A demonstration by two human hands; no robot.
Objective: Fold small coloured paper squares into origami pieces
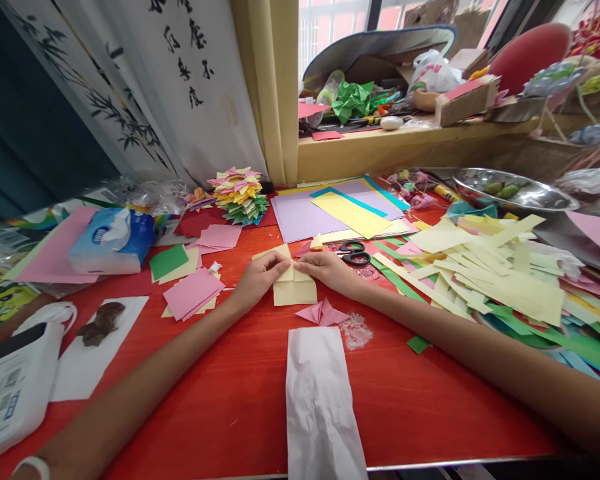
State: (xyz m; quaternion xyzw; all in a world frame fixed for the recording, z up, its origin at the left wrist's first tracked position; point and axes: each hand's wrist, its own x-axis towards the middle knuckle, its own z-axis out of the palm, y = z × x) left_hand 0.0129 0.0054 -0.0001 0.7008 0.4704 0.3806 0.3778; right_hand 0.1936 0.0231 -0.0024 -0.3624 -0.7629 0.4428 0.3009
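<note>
A creased sheet of pale yellow paper (295,293) lies on the red table in front of me, its upper part folded. My left hand (264,272) pinches the paper from the left, thumb and fingertips near its middle crease. From the other side my right hand (325,270) grips the same sheet, and the fingertips of both hands almost meet. Just below sits a folded pink paper piece (322,313) with pointed ends. Black-handled scissors (355,253) rest right beside my right hand.
Pink paper squares (194,293) are stacked at left, near a blue tissue pack (113,240). A tiered folded-paper stack (240,193) stands behind. Paper strips (500,273) heap at right by a metal bowl (515,188). A crumpled white tissue (320,400) lies at the front edge.
</note>
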